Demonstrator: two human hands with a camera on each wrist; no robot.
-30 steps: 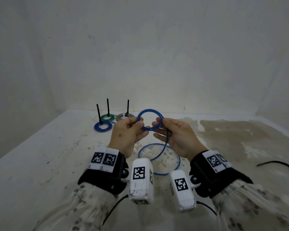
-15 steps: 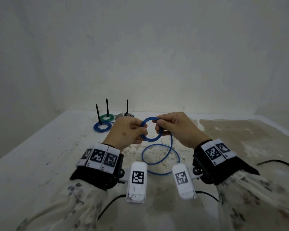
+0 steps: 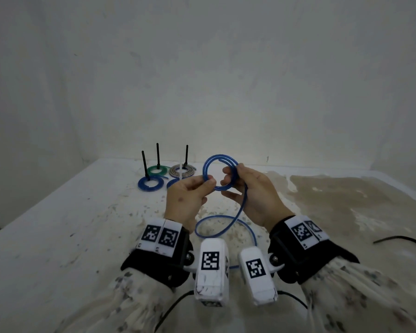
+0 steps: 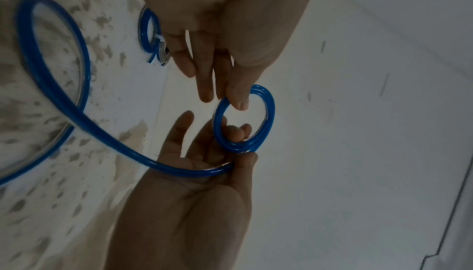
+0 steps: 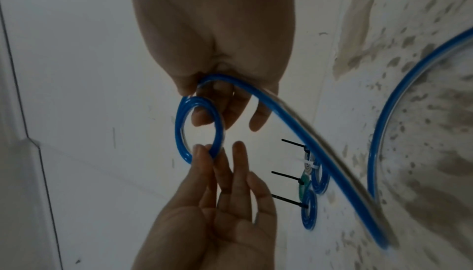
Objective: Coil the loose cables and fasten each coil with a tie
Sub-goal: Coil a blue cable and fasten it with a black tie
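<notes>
While the left hand [image 3: 190,195] pinches the blue cable [image 3: 220,173] coil between thumb and forefinger, the right hand [image 3: 252,195], having just rotated palm-up, grips its opposite rim, adding another turn.

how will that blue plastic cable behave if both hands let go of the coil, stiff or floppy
Probably springy rather than limp: the translucent blue cable keeps smooth round loops, and its free length lies in a wide arc on the table. The left hand and right hand both pinch it, so released turns would likely spring open.
</notes>
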